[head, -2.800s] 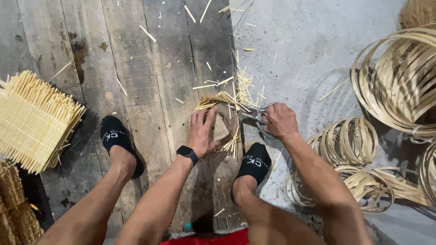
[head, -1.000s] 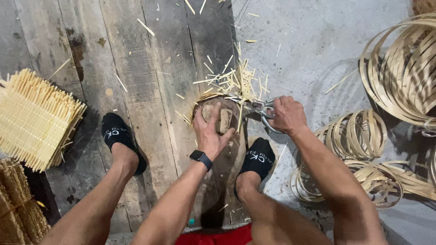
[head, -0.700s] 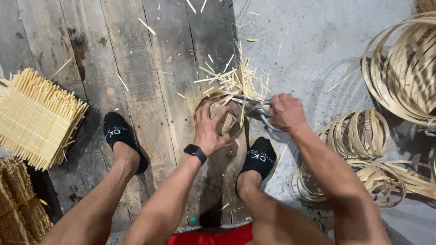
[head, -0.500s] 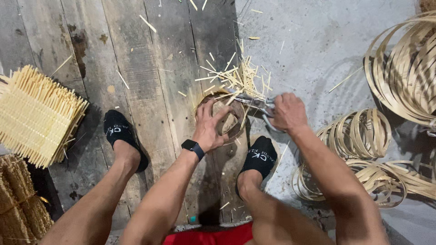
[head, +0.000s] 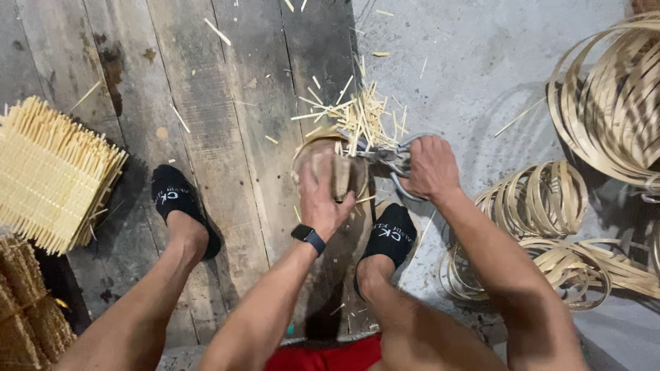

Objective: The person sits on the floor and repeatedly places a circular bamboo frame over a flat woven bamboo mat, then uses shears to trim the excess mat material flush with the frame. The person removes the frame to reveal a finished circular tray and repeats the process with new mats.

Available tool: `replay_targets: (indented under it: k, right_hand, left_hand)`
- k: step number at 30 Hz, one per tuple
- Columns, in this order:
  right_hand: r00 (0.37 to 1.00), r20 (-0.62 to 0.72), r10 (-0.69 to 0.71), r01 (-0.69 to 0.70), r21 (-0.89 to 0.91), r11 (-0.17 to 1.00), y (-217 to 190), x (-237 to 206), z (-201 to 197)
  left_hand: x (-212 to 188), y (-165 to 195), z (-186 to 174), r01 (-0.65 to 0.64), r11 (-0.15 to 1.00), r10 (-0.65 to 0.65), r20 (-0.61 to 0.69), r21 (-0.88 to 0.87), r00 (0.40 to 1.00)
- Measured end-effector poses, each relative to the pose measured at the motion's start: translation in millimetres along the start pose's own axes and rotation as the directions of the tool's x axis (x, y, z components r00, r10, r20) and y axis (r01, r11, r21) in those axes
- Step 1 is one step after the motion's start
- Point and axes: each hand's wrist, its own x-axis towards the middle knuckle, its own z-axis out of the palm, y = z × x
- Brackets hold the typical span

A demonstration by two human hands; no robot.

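The head view shows plank floor (head: 206,137) with bamboo hoops (head: 612,96) at right, the left hand (head: 323,196) now turned over a small woven basket (head: 330,165), while the right hand (head: 430,168) squeezes shears (head: 392,161), trimming onward.

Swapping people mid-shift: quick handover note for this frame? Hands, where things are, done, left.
Left hand: presses a small round woven piece on the plank floor.
Right hand: grips metal shears at the piece's rim.
Done: cut offcuts lie just beyond the piece.
Left: strip ends stick out past the rim, untrimmed.
Nearby: coiled strips to the right, stacked woven mats to the left.
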Motion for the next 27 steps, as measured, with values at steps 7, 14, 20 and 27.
replay_targets:
  k: [7, 14, 20, 27]
  right_hand:
    - [0.96, 0.268, 0.081, -0.096, 0.043, 0.994, 5.9, 1.3, -0.7]
    - [0.997, -0.075, 0.006, -0.005, 0.01, 1.0, -5.6, 4.6, -0.9]
    - [0.996, -0.083, -0.025, 0.029, 0.049, 0.998, 9.0, 0.8, 2.7]
    - [1.0, -0.015, -0.001, 0.001, 0.022, 1.0, 2.3, 1.2, 3.0]
  left_hand:
    - [8.4, -4.2, -12.7, -0.113, 0.99, 0.105, -0.098, -0.08, 0.99]
    - [13.5, -5.4, -17.1, -0.014, 1.0, 0.012, 0.128, 0.014, 0.992]
    - [20.4, -7.9, -30.4, -0.128, 0.989, 0.11, 0.21, 0.073, 0.971]
    - [30.3, -8.4, -36.8, -0.167, 0.983, 0.132, 0.356, 0.07, 0.925]
